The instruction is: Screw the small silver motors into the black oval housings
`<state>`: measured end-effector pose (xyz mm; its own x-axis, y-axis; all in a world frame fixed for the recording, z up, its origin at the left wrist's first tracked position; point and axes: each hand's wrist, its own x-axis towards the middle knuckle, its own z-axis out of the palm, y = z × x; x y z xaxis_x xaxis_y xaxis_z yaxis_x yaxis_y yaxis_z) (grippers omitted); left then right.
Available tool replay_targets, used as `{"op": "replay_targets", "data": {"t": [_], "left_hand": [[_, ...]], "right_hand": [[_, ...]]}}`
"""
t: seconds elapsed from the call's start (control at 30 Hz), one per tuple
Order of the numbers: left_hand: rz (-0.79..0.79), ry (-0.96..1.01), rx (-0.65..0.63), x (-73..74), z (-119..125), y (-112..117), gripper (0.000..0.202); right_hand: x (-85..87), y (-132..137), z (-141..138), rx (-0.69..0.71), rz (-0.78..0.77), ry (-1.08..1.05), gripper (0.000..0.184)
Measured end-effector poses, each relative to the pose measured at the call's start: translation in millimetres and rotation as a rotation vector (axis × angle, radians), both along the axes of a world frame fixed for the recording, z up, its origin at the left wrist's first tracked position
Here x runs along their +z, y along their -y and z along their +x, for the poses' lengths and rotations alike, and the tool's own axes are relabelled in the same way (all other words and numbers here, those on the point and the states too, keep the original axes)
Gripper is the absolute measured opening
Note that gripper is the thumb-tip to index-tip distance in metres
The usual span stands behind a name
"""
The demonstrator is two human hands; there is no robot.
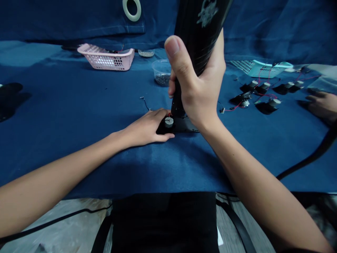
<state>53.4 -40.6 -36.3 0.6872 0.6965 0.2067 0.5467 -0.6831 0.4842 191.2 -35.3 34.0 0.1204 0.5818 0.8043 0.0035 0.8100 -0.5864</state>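
Note:
My right hand (201, 80) is wrapped round a thick black electric screwdriver (196, 38), thumb lying along its side. The tool stands nearly upright, its lower end against a shiny black plastic part (186, 124) on the blue cloth; its tip is hidden. My left hand (150, 128) grips the left end of that part, thumb on the near side and fingers on the far side. Between them a small round grey motor (169, 122) with red wire sits on the part. A dark wire with a small connector (142, 98) trails out beyond my left fingers.
A clear tub (161, 78) of small dark metal pieces stands behind my hands. Farther back are a pink basket (110, 61) and a turquoise basket (272, 69). Several wired motors on black parts (267, 106) lie at right, near another person's hand (325, 105). A blue curtain (79, 21) hangs across the back.

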Motion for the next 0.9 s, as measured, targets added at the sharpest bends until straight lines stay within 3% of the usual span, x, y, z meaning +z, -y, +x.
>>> {"op": "replay_targets", "data": {"t": [0.9], "left_hand": [[-0.003, -0.006, 0.003, -0.6, -0.2, -1.6, 0.062]], "right_hand": [[0.7, 2.7, -2.3, 0.001, -0.025, -0.022, 0.032]]}}
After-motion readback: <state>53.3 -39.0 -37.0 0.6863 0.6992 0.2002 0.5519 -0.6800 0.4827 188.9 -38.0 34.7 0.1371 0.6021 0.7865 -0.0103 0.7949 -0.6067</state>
